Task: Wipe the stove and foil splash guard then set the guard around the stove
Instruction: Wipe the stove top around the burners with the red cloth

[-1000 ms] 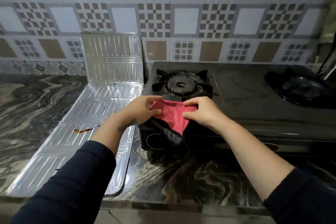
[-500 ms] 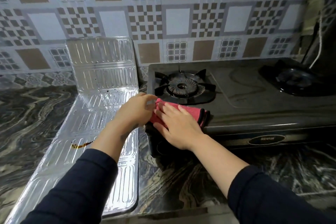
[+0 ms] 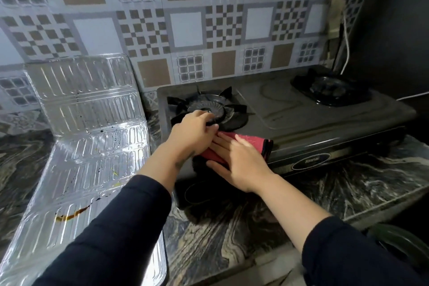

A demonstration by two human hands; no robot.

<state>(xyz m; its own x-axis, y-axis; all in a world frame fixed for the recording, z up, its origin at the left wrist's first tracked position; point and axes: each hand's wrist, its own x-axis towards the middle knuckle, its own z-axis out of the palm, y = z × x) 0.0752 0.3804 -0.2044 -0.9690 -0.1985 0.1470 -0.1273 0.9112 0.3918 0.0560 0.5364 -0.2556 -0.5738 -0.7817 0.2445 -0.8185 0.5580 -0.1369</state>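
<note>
Red cloth (image 3: 253, 144), folded into a pad with a dark edge, sits on the front-left corner of the black two-burner stove (image 3: 301, 121), so that's the landmark for everything else. The person's right hand (image 3: 236, 162) lies flat on the cloth with the fingers straight and slightly spread, pressing it down on the stove top just in front of the left burner (image 3: 209, 109). The left hand (image 3: 192, 132) is right beside it, touching the cloth's left end, with its fingers curled over the near edge of the left burner's grate; can't really tell if it's gripping the grate or just resting on it. Both arms are in dark sleeves (image 3: 120, 234).

Foil splash guard (image 3: 92, 146) is off to the left of the stove, not around it: one panel leans upright against the tiled wall (image 3: 185, 30), the rest lies flat on the marble counter (image 3: 232, 227) running toward the camera. It's got dark specks and a brownish smear near the front. Right burner (image 3: 329, 88) is at the stove's far right, and a white cable (image 3: 346, 49) hangs down the wall behind it.
</note>
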